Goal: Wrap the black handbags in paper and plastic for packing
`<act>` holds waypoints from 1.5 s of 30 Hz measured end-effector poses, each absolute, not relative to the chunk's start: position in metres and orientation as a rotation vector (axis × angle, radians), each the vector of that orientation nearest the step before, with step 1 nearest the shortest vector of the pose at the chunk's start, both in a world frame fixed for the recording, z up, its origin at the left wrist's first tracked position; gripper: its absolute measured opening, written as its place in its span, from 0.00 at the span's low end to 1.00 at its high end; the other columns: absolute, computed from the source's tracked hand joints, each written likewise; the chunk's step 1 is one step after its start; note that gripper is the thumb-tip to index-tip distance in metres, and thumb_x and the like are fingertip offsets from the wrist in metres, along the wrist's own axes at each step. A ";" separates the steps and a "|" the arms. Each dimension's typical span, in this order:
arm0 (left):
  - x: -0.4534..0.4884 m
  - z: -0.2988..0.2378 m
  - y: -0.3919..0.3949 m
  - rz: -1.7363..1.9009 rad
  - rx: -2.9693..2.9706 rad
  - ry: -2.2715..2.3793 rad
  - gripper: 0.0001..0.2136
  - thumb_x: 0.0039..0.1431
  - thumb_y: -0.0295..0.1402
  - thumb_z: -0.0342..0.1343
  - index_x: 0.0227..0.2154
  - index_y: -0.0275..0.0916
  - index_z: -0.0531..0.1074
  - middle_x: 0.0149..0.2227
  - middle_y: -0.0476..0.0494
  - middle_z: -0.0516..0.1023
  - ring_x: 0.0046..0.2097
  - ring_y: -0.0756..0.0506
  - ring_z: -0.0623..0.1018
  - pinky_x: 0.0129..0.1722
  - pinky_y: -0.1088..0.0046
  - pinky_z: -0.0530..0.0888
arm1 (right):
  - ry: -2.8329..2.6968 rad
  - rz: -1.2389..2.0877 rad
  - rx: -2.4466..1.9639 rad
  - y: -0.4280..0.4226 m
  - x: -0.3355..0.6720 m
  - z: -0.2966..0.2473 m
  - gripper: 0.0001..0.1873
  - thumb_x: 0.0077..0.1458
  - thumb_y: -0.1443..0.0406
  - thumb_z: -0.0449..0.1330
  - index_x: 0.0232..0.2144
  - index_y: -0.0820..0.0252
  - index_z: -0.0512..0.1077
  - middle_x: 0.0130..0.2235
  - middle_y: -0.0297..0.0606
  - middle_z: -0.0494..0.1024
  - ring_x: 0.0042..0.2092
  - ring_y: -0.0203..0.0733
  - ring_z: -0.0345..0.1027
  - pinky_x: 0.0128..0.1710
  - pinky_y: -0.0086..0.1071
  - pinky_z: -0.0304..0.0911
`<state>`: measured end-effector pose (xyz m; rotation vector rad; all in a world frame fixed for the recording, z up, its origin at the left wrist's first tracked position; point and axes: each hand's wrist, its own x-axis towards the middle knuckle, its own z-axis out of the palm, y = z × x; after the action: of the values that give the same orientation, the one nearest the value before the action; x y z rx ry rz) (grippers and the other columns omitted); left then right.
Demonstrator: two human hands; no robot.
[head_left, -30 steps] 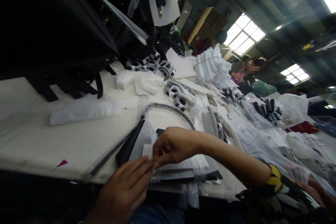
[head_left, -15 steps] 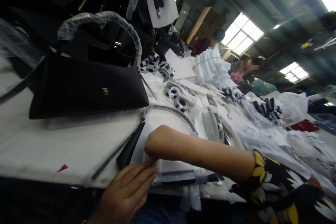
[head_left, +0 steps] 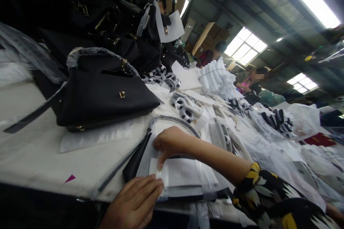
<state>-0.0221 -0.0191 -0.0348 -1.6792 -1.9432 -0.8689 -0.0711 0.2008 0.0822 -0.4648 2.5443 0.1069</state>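
Note:
A black handbag point(head_left: 130, 166) lies flat in front of me, its strap handle point(head_left: 174, 118) wrapped in plastic film. A grey sheet and a white padding sheet point(head_left: 182, 171) cover most of it. Clear tape strips point(head_left: 164, 182) run across the padding near its left end and its right side. My right hand point(head_left: 170, 145) has curled fingers, with the thumb pointing down at the left strip, apparently gripping its upper part. My left hand point(head_left: 137, 200) lies with fingers straight and close together, fingertips touching the lower part of that strip.
Another black handbag point(head_left: 107, 96) with a gold clasp stands behind on the left. Many black bags point(head_left: 104, 18) are piled beyond it. Rolled straps point(head_left: 185, 112) and bundled white wrapping point(head_left: 215, 75) cover the table's right side. Tape pieces point(head_left: 201, 214) hang at the front edge. People work farther back.
My right wrist has turned and the hand has lifted slightly, uncovering the padding and tape. My left hand stays near the strip. The standing handbag has tipped back, showing its underside.

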 end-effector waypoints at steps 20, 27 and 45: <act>-0.030 -0.037 -0.017 -0.768 -1.638 -1.803 0.16 0.62 0.25 0.50 0.50 0.42 0.75 0.47 0.51 0.81 0.50 0.51 0.79 0.54 0.78 0.71 | 2.233 -0.870 0.006 0.256 -0.095 0.031 0.22 0.37 0.51 0.73 0.27 0.61 0.73 0.24 0.25 0.73 0.28 0.32 0.65 0.30 0.24 0.58; -0.028 -0.030 -0.018 -0.732 -1.633 -1.826 0.16 0.61 0.27 0.51 0.50 0.43 0.74 0.49 0.51 0.81 0.50 0.49 0.79 0.51 0.76 0.73 | 2.632 -0.936 0.175 0.243 -0.054 0.047 0.12 0.61 0.62 0.57 0.39 0.64 0.76 0.40 0.40 0.81 0.40 0.39 0.72 0.42 0.30 0.62; -0.026 -0.040 -0.018 -0.663 -1.630 -1.832 0.18 0.60 0.28 0.53 0.53 0.43 0.72 0.51 0.50 0.80 0.52 0.48 0.78 0.51 0.73 0.73 | 2.557 -1.070 0.410 0.239 -0.049 0.010 0.16 0.47 0.57 0.70 0.37 0.60 0.79 0.31 0.32 0.80 0.32 0.34 0.72 0.33 0.24 0.62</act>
<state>-0.0260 -0.0184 -0.0400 -1.6301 -1.8318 -0.6631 -0.0493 0.2394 0.0103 0.4099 2.5574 -1.0699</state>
